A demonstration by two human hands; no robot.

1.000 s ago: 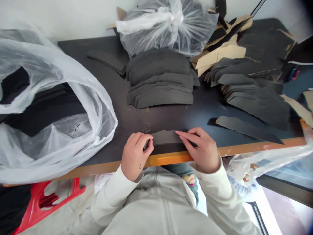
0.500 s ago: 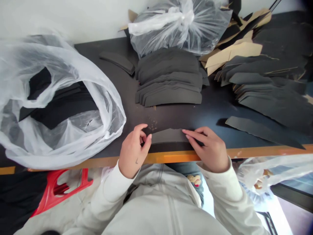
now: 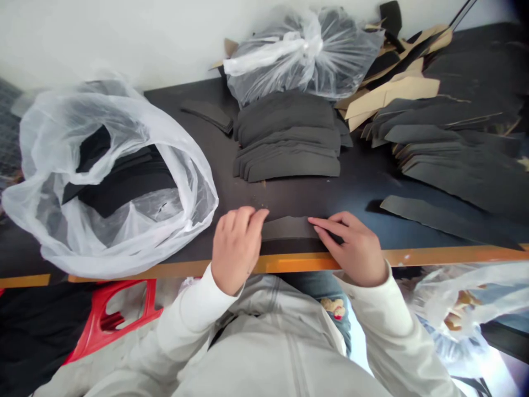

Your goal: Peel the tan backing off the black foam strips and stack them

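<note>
Pale off-white jacket [image 3: 256,353], fabric matte, softly creased across the front. Paired raised seams [image 3: 295,353] run down the chest. Left sleeve [image 3: 194,331] and right sleeve [image 3: 397,336] same colour, long, loose, bunched in folds along the forearm; cuffs plain, wide, ending at the wrist. Below the hem, blue denim trousers [image 3: 308,284], partly hidden. On the leg: a cream, fuzzy-looking patch [image 3: 330,305] with a small red spot, details blurred.

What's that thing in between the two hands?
A dark, flat strip lies on the table between the left hand and the right hand; the head view shows it.
</note>
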